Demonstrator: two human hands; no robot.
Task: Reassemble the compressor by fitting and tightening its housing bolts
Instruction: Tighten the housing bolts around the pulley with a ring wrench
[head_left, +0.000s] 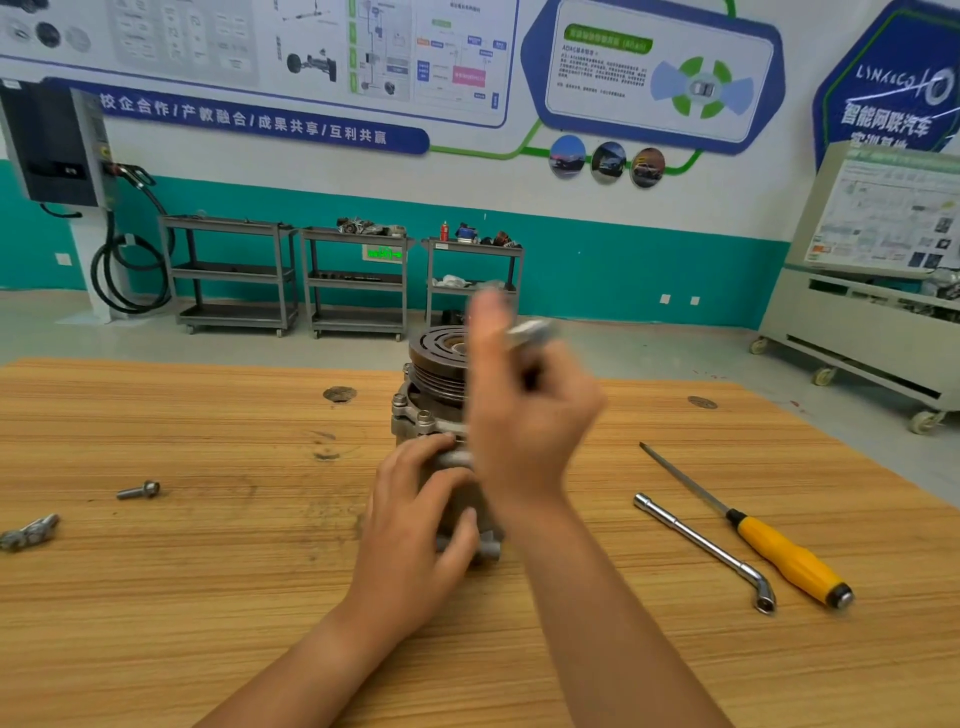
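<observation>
Compressor (434, 384), gripped by the curled fingers of the left hand (410, 525), stands upright on the table (208, 597). The right hand (524, 431) pinches a blurred silvery piece (532, 330), probably a bolt. Fitting looks like the step in hand. Next it needs aligning with a flange hole, then the socket wrench (696, 538).

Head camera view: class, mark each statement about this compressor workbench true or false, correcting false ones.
1. The left hand holds the grey metal compressor. True.
2. The yellow-handled screwdriver lies left of the compressor. False: it lies to the right, beside the silver L-shaped socket wrench.
3. The right hand pinches a blurred silvery metal piece above the compressor. True.
4. No loose bolt lies on the wooden table. False: a silver flanged bolt lies left of the compressor.
</observation>
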